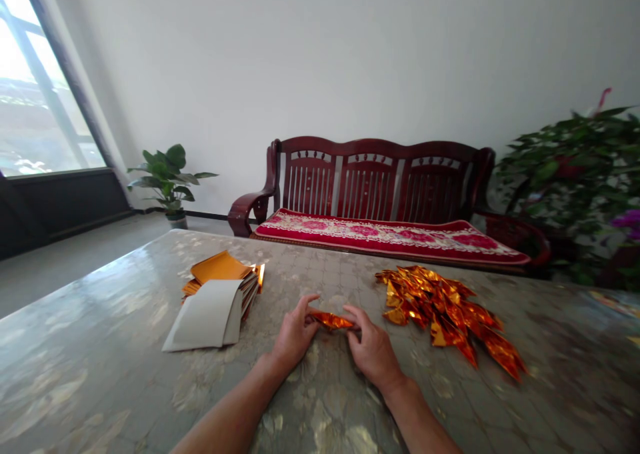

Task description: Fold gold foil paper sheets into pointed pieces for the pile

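Between my two hands, just over the table, is a folded piece of shiny orange-gold foil paper (331, 320), narrow and pointed toward its ends. My left hand (296, 331) pinches its left end between thumb and fingers. At the other end, my right hand (371, 344) grips it the same way. To the left lies a stack of foil paper sheets (220, 267), some with the orange side up and some with the pale grey back (203, 317) showing. On the right is a loose heap of folded foil pieces (440, 307), similar in colour to the held one.
The table (125, 347) has a patterned, glossy cover. Beyond its far edge stands a dark red wooden bench (370, 187) with a red floral seat cover (380, 234). A potted plant (167, 177) is at the back left, and leafy plants (575, 167) stand at the right.
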